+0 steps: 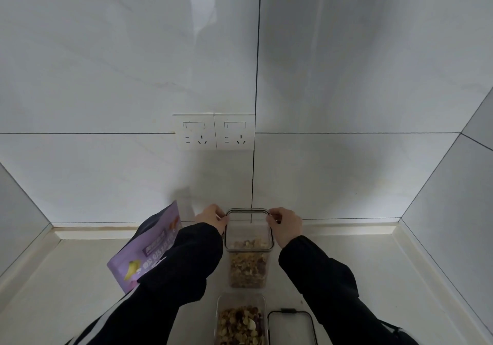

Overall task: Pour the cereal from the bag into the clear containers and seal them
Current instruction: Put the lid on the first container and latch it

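Far container (248,248), cereal-filled, on tabletop (360,264): our left hand (213,218) and right hand (285,224) grip its lid (248,212) edges, fingertips hidden. Near container (241,320) and loose lid (290,327) cut off below. Purple bag (149,246) partly behind our left sleeve.

The bag (149,248) is purple with a banana printed low on its front; it stands tilted on the counter at the left, partly hidden behind a dark sleeve. The far container (248,248) is clear, square and upright, about half full of mixed cereal, with a dark-rimmed lid on top. The near container (241,318) is open and holds cereal. Just right of it a loose lid (292,327) lies flat.
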The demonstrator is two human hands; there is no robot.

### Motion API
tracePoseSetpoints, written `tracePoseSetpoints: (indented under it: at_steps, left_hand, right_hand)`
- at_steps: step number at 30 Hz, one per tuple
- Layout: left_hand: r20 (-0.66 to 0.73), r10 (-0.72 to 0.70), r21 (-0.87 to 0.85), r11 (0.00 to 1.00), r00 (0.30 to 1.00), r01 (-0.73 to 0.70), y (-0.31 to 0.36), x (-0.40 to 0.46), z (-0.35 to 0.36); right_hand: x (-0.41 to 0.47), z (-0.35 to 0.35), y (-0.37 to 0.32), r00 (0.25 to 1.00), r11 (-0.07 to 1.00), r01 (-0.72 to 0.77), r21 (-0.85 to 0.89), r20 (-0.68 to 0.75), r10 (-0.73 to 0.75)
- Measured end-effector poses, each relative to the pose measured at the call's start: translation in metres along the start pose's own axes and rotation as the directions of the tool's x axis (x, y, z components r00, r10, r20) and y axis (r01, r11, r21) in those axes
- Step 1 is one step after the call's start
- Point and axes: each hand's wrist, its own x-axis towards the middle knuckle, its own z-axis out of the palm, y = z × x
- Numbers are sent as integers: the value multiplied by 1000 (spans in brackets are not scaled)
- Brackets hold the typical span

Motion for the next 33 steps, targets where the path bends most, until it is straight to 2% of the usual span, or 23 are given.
tracePoseSetpoints:
  at_steps: [16, 21, 25, 27, 33]
  left_hand:
    - [28, 15, -17, 1000, 999, -14, -3, 4, 4]
    - [7, 10, 38, 999, 1000, -11, -3, 3, 8]
    - [24, 102, 230, 968, 994, -105, 2, -2, 10]
    - [35, 130, 272, 953, 991, -135, 2, -2, 11]
    - [23, 74, 198, 977, 997, -77, 2, -2, 11]
  right_hand:
    - [-1, 3, 6, 1000, 1000, -2, -6, 25, 2]
    - [-2, 7, 7, 1000, 999, 23, -29, 6, -22]
    - [-4, 8, 8, 999, 998, 49, -30, -18, -50]
    - [-4, 8, 9, 998, 998, 59, -32, -22, -60]
    - [-1, 8, 10, 1000, 999, 9, -31, 20, -9]
